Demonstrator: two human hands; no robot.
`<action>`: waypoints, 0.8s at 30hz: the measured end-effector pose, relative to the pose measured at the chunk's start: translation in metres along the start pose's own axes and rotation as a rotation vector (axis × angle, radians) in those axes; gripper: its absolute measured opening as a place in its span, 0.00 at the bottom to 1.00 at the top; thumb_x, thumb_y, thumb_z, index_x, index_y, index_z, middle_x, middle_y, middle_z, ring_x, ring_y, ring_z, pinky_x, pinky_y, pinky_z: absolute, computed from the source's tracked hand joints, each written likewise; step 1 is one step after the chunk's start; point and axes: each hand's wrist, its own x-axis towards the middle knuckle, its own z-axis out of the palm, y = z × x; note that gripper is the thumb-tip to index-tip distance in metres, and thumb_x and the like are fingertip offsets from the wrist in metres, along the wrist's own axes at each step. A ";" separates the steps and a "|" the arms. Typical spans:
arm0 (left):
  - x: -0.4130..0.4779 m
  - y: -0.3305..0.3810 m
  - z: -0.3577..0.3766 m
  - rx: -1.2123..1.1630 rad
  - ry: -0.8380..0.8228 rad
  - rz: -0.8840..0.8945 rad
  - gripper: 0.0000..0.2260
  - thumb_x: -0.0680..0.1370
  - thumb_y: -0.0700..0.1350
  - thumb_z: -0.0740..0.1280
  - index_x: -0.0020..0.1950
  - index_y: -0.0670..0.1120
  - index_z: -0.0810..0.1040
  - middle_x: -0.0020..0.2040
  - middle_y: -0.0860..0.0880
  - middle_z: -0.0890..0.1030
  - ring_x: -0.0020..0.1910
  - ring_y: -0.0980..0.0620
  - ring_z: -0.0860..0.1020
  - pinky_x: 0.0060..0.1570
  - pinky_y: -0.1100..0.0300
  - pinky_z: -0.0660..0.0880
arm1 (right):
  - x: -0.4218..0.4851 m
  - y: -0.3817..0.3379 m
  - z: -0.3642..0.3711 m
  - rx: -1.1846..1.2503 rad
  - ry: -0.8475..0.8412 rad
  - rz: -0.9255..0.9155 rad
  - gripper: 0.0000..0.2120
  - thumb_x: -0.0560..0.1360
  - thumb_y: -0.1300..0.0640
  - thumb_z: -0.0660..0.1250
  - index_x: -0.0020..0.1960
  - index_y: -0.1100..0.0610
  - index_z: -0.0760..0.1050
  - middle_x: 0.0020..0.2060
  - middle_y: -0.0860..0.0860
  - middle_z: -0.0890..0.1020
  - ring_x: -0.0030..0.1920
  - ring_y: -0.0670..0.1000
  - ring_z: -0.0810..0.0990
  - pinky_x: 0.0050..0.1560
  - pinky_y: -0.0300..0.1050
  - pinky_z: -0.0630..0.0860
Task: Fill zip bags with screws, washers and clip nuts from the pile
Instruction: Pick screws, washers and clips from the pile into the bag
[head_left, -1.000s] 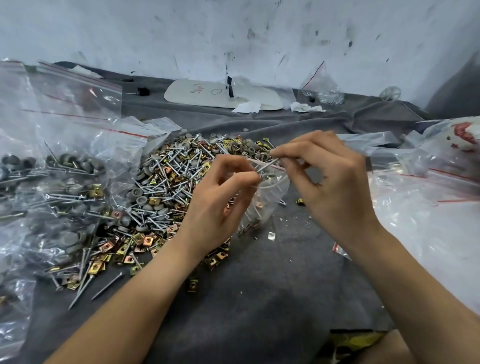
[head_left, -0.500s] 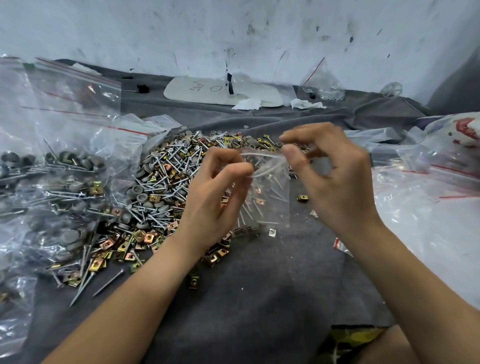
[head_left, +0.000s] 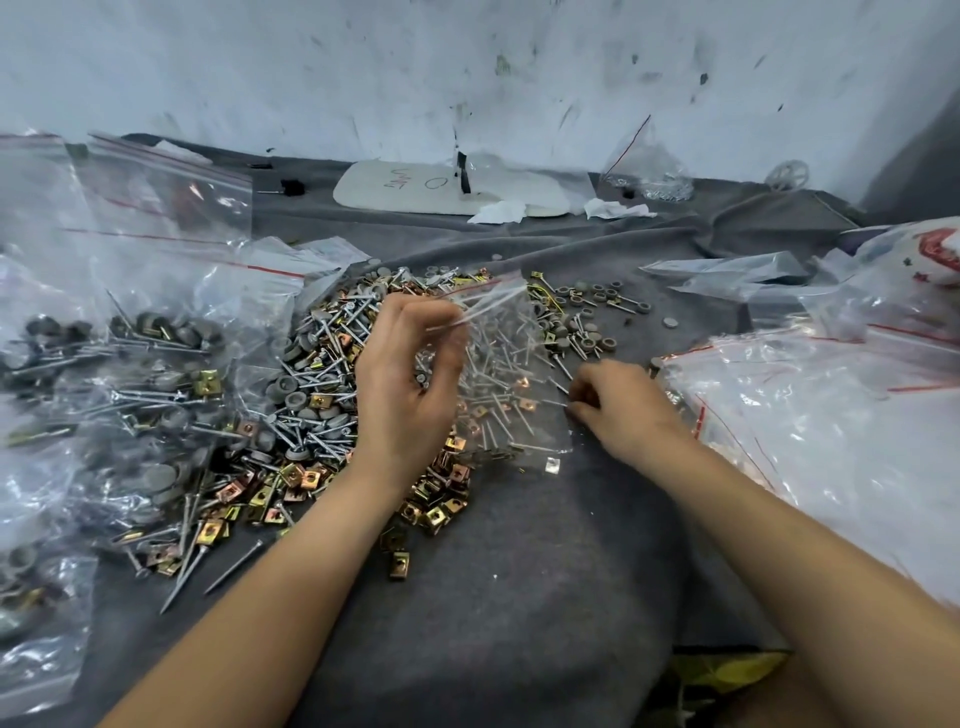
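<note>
Pinching the zip bag (head_left: 501, 358) by its top edge, your left hand (head_left: 410, 395) holds it, grip clamped, over the pile (head_left: 322, 374) on the surface (head_left: 519, 571); your right hand (head_left: 621, 408) curls at the bag's lower corner; whether that grip clamps anything, you cannot tell.

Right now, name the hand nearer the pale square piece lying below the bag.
Right. The right hand sits just up-right of the pale square piece; the left hand is farther up-left.
</note>
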 end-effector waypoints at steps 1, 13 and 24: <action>0.001 0.000 -0.001 0.001 -0.013 -0.009 0.05 0.78 0.37 0.63 0.51 0.36 0.75 0.46 0.49 0.72 0.43 0.58 0.71 0.45 0.69 0.70 | 0.000 -0.001 -0.001 0.029 0.014 -0.011 0.05 0.76 0.59 0.66 0.51 0.57 0.77 0.51 0.56 0.80 0.52 0.57 0.78 0.53 0.49 0.74; -0.002 0.012 0.000 0.003 -0.174 0.240 0.04 0.79 0.38 0.63 0.54 0.43 0.72 0.49 0.43 0.72 0.48 0.50 0.73 0.48 0.61 0.71 | -0.050 -0.055 -0.074 0.415 0.568 -0.571 0.03 0.73 0.59 0.70 0.46 0.57 0.81 0.40 0.45 0.80 0.44 0.48 0.77 0.47 0.39 0.73; -0.006 0.006 -0.001 -0.044 -0.032 0.105 0.03 0.79 0.39 0.63 0.52 0.43 0.73 0.49 0.45 0.72 0.49 0.53 0.73 0.48 0.62 0.72 | -0.022 -0.023 -0.043 0.682 0.348 -0.155 0.06 0.75 0.62 0.68 0.48 0.52 0.79 0.41 0.49 0.83 0.41 0.45 0.79 0.45 0.38 0.75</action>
